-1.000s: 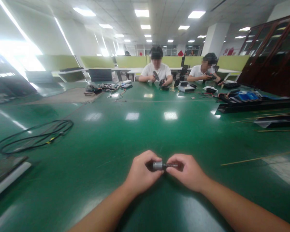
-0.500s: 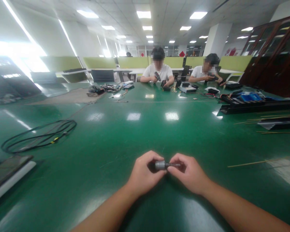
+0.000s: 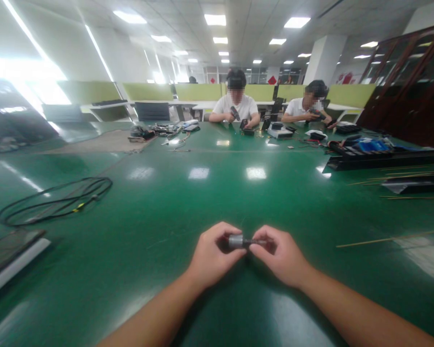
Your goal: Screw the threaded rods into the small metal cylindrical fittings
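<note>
Over the middle of the tabletop's near side, I see the wearer's left hand pinching a grey metal cylinder between thumb and fingers, while the right hand grips the thin dark shaft that runs out of it. The part lies level between the two hands; I can't tell whether they rest on the surface.

The top is glossy green, and I catch ceiling lights mirrored across it. By its left edge I have a loop of black cable and, nearer me, a dark-topped slab with a pale side. Along the right edge lie thin yellowish rods, a long black channel and a blue bundle. Toward the far left corner I make out a brownish mat.

At the far edge sit two people in white tops, one at centre, one to the right. Behind them I see green partitions, a pale column and a dark wooden cabinet.
</note>
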`<control>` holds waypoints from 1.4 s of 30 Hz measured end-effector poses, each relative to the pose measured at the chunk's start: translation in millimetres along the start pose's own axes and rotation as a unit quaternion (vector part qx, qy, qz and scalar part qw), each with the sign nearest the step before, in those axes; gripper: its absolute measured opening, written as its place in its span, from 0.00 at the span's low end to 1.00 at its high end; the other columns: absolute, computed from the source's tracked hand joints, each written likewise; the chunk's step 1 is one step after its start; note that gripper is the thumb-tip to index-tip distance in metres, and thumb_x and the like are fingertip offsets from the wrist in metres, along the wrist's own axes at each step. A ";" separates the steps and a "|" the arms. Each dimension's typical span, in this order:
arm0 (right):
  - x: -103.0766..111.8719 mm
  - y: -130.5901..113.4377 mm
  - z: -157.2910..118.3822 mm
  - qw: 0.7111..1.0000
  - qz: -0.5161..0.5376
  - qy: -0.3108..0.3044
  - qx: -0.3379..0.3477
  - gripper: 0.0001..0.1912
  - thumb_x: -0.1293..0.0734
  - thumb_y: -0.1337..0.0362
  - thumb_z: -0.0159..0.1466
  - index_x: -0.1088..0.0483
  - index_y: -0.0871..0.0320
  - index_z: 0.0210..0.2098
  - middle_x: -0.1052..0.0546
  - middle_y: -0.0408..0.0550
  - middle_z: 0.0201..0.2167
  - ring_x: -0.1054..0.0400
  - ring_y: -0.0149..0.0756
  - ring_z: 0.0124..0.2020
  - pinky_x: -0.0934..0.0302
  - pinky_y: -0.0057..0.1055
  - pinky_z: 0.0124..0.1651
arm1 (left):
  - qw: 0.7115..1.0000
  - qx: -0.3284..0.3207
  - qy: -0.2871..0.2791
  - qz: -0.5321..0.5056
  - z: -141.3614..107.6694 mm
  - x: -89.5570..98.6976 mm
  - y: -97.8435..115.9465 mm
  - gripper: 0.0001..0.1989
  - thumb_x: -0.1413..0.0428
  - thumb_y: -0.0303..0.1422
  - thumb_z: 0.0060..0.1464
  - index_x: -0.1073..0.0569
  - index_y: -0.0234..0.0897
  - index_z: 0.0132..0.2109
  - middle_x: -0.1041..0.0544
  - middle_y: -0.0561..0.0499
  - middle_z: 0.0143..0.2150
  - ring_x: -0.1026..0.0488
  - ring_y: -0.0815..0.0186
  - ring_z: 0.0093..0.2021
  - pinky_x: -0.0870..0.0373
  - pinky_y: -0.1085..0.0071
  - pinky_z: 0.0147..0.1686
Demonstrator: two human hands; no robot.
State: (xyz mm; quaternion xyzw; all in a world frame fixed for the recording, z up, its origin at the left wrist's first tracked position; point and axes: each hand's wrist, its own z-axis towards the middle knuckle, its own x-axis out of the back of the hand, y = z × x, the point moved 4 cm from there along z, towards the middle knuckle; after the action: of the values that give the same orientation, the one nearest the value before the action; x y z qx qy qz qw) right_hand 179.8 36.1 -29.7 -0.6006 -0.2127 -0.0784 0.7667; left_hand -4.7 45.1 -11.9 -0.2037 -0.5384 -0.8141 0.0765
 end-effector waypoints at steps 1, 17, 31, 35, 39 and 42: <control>0.4 -0.6 0.1 1.000 0.002 0.001 0.000 0.05 0.31 0.62 0.62 0.28 0.58 0.33 0.27 0.41 0.25 0.34 0.32 0.26 0.43 0.26 0.29 | 1.000 0.001 0.000 -0.002 0.0 0.1 0.5 0.11 0.34 0.31 0.46 0.23 0.36 0.38 0.22 0.48 0.37 0.24 0.62 0.37 0.29 0.69 0.37; 2.2 2.6 0.1 1.000 0.028 0.006 0.010 0.07 0.33 0.61 0.63 0.30 0.58 0.33 0.30 0.41 0.25 0.36 0.31 0.25 0.43 0.26 0.29 | 1.000 0.015 0.006 -0.021 0.8 1.8 -1.9 0.11 0.34 0.31 0.46 0.23 0.36 0.39 0.22 0.47 0.38 0.24 0.60 0.39 0.27 0.69 0.38; 3.0 8.4 1.2 0.998 0.065 0.012 -0.009 0.07 0.33 0.61 0.63 0.32 0.58 0.33 0.31 0.40 0.22 0.36 0.31 0.24 0.44 0.26 0.28 | 0.999 0.032 0.021 -0.034 1.6 3.5 -3.6 0.11 0.34 0.29 0.45 0.23 0.35 0.39 0.22 0.47 0.38 0.24 0.61 0.39 0.27 0.69 0.39; 3.3 10.1 1.3 0.998 0.069 0.011 -0.006 0.07 0.34 0.60 0.64 0.33 0.58 0.32 0.31 0.40 0.23 0.36 0.32 0.25 0.44 0.27 0.29 | 0.998 0.036 0.023 -0.038 1.5 3.8 -5.1 0.12 0.34 0.29 0.45 0.23 0.35 0.39 0.22 0.47 0.38 0.24 0.61 0.39 0.27 0.69 0.39; 3.4 9.7 0.9 0.997 0.077 0.011 -0.006 0.08 0.34 0.60 0.65 0.33 0.58 0.32 0.31 0.40 0.23 0.36 0.32 0.25 0.44 0.28 0.29 | 0.998 0.044 0.020 -0.033 1.6 3.9 -7.5 0.12 0.34 0.30 0.45 0.23 0.35 0.39 0.22 0.48 0.39 0.24 0.61 0.40 0.28 0.69 0.40; 4.2 8.6 0.8 0.994 0.105 0.010 -0.011 0.10 0.34 0.58 0.65 0.33 0.58 0.32 0.31 0.40 0.23 0.35 0.32 0.24 0.43 0.28 0.30 | 0.997 0.055 0.022 -0.044 2.0 4.1 -9.5 0.13 0.33 0.30 0.44 0.23 0.35 0.40 0.22 0.48 0.39 0.24 0.62 0.40 0.28 0.69 0.40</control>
State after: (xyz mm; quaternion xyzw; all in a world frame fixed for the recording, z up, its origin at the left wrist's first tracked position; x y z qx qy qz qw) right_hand 186.6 39.7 -35.4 -0.6271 -0.1400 -0.0063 0.7663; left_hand -11.2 51.2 -17.6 -0.1569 -0.5888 -0.7903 0.0634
